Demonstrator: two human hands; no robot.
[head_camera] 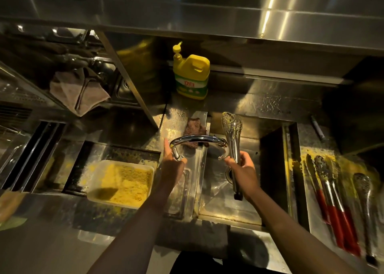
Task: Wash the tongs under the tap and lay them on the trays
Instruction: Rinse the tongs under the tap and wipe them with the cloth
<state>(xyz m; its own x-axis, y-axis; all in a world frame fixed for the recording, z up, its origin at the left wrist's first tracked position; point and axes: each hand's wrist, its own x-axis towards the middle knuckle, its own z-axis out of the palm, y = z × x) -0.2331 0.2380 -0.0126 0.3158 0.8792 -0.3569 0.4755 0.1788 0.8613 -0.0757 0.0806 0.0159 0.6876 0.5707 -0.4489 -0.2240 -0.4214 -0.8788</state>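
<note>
My right hand [242, 170] grips a pair of steel tongs [232, 134] around their middle, over the right sink basin [220, 192]. Their spoon-shaped tips point away from me and carry yellow crumbs. The curved chrome tap [197, 138] arcs across in front, its spout ending just left of the tongs. No water is visible. My left hand [173, 163] rests on the tap's base and lever, fingers around it. On the tray [307, 190] at the right lie several more crumb-covered tongs [334, 203], some with red handles.
A yellow dish-soap bottle [191, 76] stands on the back ledge. A brown scouring pad [194, 128] lies behind the tap. A white tub of yellow crumbs [122, 182] sits in the left basin. A grey cloth [79, 91] hangs at the upper left.
</note>
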